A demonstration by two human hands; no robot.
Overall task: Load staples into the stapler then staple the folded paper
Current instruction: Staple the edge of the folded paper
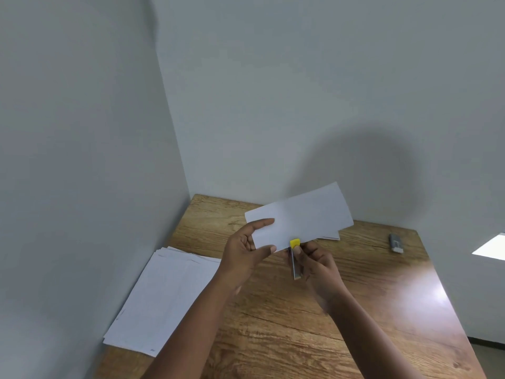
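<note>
Now stapling: left hand [246,246] is pinching the folded paper [299,216] while right hand [314,259] is gripping the stapler [295,254], seemingly needing a firm squeeze next.

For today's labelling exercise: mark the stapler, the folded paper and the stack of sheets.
stapler [295,244], head view, on its yellow tip.
folded paper [303,216], head view, on the middle of its white face.
stack of sheets [164,299], head view, on the top sheet's middle.

stapler [294,258] mostly hidden by right hand [318,265], small grey item [396,243] unidentifiable
</note>
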